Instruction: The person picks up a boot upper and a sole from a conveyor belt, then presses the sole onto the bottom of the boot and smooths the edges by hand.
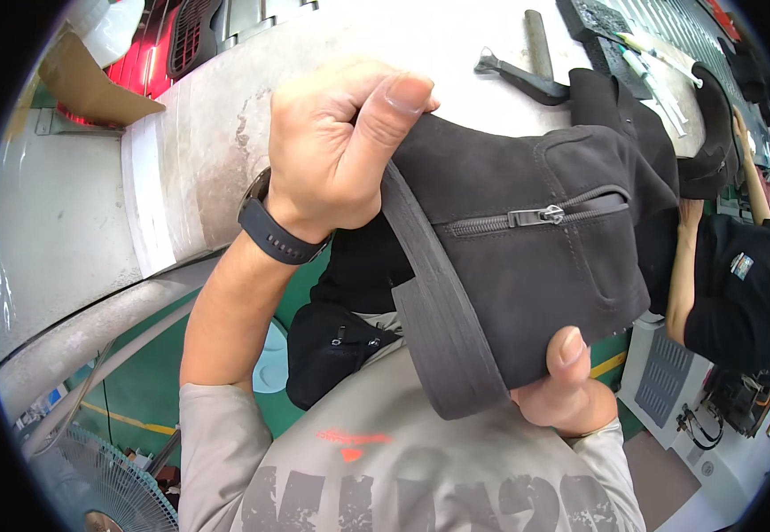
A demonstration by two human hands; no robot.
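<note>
the left hand (340, 142) is clenched on the top edge of a dark grey suede boot upper (527, 266), thumb pressed over it. the right hand (566, 390) pinches its lower corner beside the elastic band (433, 301). the upper hangs between both hands above the pale bench (216, 151), its side zipper (535, 215) closed.

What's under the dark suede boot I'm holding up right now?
Below the dark suede boot show a black pouch, the grey shirt and green floor. Whatever lies directly beneath the boot is hidden.
</note>
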